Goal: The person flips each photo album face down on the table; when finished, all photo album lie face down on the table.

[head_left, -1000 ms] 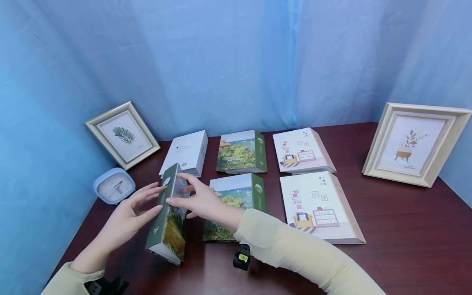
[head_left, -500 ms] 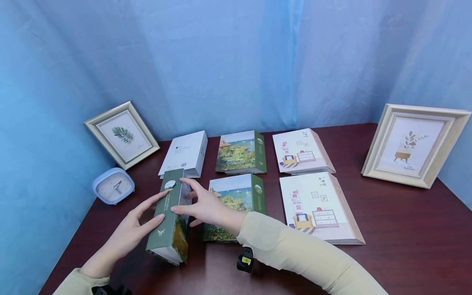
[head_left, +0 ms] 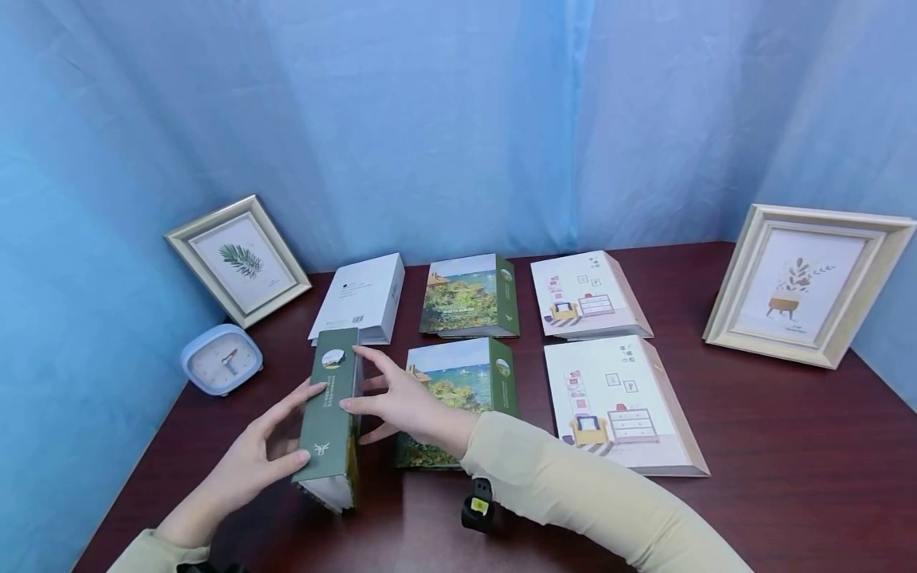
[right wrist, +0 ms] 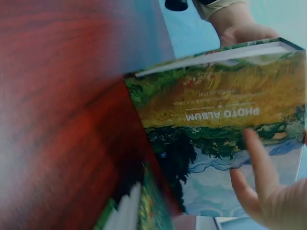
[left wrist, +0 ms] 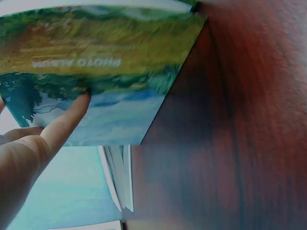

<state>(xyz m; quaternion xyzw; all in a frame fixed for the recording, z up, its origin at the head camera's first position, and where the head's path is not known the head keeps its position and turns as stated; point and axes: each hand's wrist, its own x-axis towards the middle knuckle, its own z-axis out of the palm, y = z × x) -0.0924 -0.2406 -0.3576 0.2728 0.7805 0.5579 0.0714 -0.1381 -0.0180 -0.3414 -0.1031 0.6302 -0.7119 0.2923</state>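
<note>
A thick green-spined photo album (head_left: pixel 329 422) stands on edge at the left front of the table, spine up. My left hand (head_left: pixel 247 458) holds its left side, with thumb and index fingertips at the spine's left edge. My right hand (head_left: pixel 401 398) grips the opposite side, thumb at the spine's right edge and fingers spread on the cover. In the left wrist view, a finger presses the painted cover of the album (left wrist: pixel 120 76). Fingertips of the right hand touch the painted cover of the album (right wrist: pixel 225 143) in the right wrist view.
Two matching green-spined albums (head_left: pixel 469 294) lie in the middle column. Two white albums with furniture drawings (head_left: pixel 623 406) lie to their right, and a white album (head_left: pixel 361 294) lies back left. A blue clock (head_left: pixel 222 360) and two picture frames (head_left: pixel 239 263) stand at the sides of the table (head_left: pixel 788 446).
The held album has turned so its spine faces up more squarely, its right cover now mostly out of sight. Left fingertips have slid lower along the spine. The other albums have stayed put.
</note>
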